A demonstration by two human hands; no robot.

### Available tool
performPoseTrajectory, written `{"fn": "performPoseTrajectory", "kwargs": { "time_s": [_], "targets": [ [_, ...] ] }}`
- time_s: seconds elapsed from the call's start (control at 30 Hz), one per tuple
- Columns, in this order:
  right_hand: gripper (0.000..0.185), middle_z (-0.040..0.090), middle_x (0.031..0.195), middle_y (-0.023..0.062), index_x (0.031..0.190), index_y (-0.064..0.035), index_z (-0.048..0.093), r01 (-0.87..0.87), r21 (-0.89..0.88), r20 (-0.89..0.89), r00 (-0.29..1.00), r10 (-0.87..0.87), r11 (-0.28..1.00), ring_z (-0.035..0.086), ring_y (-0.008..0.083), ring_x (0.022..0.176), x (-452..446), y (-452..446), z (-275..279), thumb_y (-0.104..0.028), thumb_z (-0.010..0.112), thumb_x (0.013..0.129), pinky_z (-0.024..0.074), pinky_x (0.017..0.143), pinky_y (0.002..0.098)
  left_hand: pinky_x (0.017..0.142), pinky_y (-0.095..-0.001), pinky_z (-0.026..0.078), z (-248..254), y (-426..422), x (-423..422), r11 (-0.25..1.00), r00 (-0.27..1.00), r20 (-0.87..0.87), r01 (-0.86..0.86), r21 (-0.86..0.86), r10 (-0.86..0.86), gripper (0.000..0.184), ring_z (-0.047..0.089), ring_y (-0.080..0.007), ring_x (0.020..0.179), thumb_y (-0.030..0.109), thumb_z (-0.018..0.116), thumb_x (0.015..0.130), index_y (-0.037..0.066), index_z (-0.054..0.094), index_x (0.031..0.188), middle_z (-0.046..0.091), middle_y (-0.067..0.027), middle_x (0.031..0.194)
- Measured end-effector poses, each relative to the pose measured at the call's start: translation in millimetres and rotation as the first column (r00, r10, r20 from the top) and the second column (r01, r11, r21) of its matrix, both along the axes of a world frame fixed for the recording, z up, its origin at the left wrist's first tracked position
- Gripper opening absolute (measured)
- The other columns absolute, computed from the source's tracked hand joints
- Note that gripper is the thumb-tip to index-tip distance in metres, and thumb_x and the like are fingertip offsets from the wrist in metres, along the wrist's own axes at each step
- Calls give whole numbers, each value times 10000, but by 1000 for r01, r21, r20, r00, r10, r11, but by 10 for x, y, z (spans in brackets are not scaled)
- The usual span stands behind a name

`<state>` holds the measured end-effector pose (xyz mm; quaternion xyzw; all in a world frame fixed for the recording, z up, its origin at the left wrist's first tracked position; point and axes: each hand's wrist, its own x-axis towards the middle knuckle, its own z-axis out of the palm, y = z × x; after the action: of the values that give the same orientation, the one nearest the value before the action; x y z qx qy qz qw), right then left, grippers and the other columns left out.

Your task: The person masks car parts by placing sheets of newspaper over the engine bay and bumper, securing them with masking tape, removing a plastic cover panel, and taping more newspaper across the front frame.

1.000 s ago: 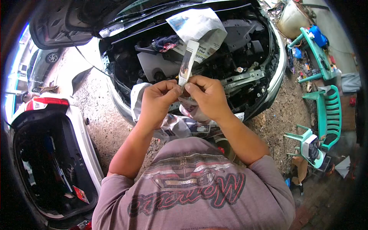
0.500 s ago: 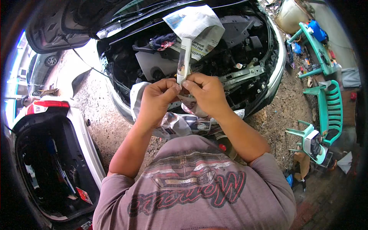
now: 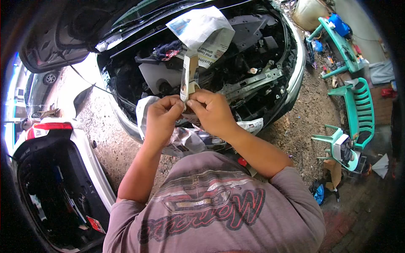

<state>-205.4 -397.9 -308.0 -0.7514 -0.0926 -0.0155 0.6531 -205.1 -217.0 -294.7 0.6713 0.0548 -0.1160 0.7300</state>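
Note:
Both hands meet over the front of a car with its hood raised. My left hand [image 3: 161, 118] pinches the lower end of a narrow folded paper strip [image 3: 186, 78] between thumb and fingers. My right hand [image 3: 214, 113] pinches the same end from the other side, its fingertips nearly touching the left ones. The strip stands up away from me, its upper part split into a pale face and a tan one. Behind it, a printed newspaper sheet [image 3: 202, 31] lies across the engine bay [image 3: 249, 63]. More crumpled newspaper [image 3: 187, 141] covers the front bumper below my hands.
A dark patterned cloth [image 3: 167, 51] lies in the engine bay. On the left is a white car with its trunk open [image 3: 82, 156]. Right, on gravel, stand a green table [image 3: 337, 46], a green plastic chair [image 3: 358, 114] and a small stool [image 3: 333, 141].
The view has shifted a little, so the car sits further left. The strip's upper part has opened apart and shows more of its tan face. Both hands keep their pinch.

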Motion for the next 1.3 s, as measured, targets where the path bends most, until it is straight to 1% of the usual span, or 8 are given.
{"fn": "performPoseTrajectory", "kwargs": {
  "time_s": [0.23,0.33,0.57,0.63,0.77,0.83,1.0,1.3],
  "targets": [
    [125,749,955,90,1069,20,739,11,-19,-9,1000,-11,1000,680,135,882,-9,-49,-39,-53,670,995,532,811,317,679,-225,432,0,-72,-11,995,1000,13,5,103,-7,171,529,-45,750,134,678,1008,-30,720,1036,656,17,897],
    [146,753,921,188,1027,14,753,28,79,-113,993,-19,996,741,282,827,-23,-49,-59,-102,701,957,550,753,374,718,-226,474,-21,-45,0,993,997,28,62,97,-65,174,561,-53,786,141,676,1017,-27,701,1055,653,10,911],
    [156,731,840,164,976,21,747,34,62,22,999,-35,998,701,257,733,-11,-139,36,-128,698,970,528,699,369,779,-246,540,118,-106,-22,994,995,-6,98,50,-97,189,614,-65,844,142,659,1043,-28,663,1124,666,-9,953],
    [135,720,837,28,983,29,731,13,1,0,1000,-13,1000,624,75,783,-12,-169,70,-87,668,1012,502,717,277,801,-256,558,161,-118,-32,992,995,-6,95,82,-95,193,628,-73,858,143,655,1046,-32,659,1128,671,-14,969],
    [139,717,820,31,994,30,730,25,-2,20,1000,-25,1000,610,77,766,-11,-170,44,-90,663,1014,499,704,280,859,-281,582,180,-123,-23,994,995,-7,98,54,-98,188,657,-94,898,127,637,1049,-35,647,1143,681,-29,1008],
    [156,712,807,172,958,12,740,63,94,-91,994,-55,994,689,236,712,-6,-171,23,-127,672,979,525,686,378,871,-287,585,162,-104,-14,994,995,-13,99,51,-98,186,663,-101,917,120,628,1050,-37,644,1148,686,-35,1016],
    [172,658,743,50,932,5,720,233,70,-110,968,-225,970,577,98,714,194,-601,-86,-139,634,969,480,666,309,825,-313,553,76,234,170,983,976,135,-160,-86,170,183,666,-161,924,145,610,1050,-11,688,1105,711,-62,1021],
    [390,690,1278,147,1341,45,601,358,582,-166,931,-325,730,670,244,1164,414,-1911,-12,-149,531,1011,499,1065,388,886,-349,531,93,1742,459,840,791,293,-470,-271,537,138,649,-178,907,86,608,1009,-30,680,1025,695,-91,998]
  ]
}}
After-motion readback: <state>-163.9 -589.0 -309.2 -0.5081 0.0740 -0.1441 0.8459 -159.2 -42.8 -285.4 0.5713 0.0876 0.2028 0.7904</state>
